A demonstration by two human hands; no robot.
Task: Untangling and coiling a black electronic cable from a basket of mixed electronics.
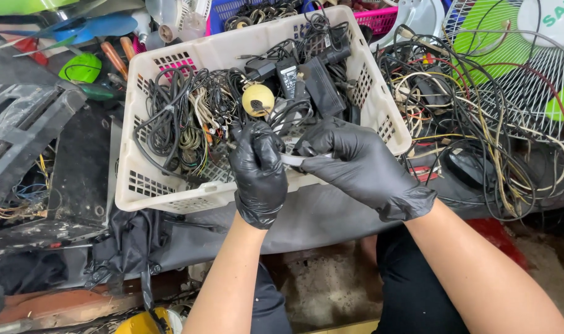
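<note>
Head view, looking down on two hands in black gloves working over the front rim of a white slotted plastic basket (170, 192). The left hand (259, 166) is curled into a near fist, its fingers folded tightly around one end of a thin pale grey piece (292, 159), flat and strip-like, whose exact kind cannot be made out. The right hand (356, 161) pinches the other end of the same piece between thumb and fingertips, the remaining fingers bent loosely inward; neither hand is slack. The pale piece spans the small gap between the two hands, roughly level, just above the basket's near wall. A dark cable (297, 120) rises from the basket toward the hands; whether it joins the held piece cannot be told. Inside the basket lie coiled black cords (164, 117), black power adapters (307, 80) and a round yellowish ball-shaped object (258, 99). To the right of the basket sits a loose tangle of multicoloured wires (474, 124) against a white wire fan guard (529, 80). To the left lies dark plastic casing (28, 124).
</note>
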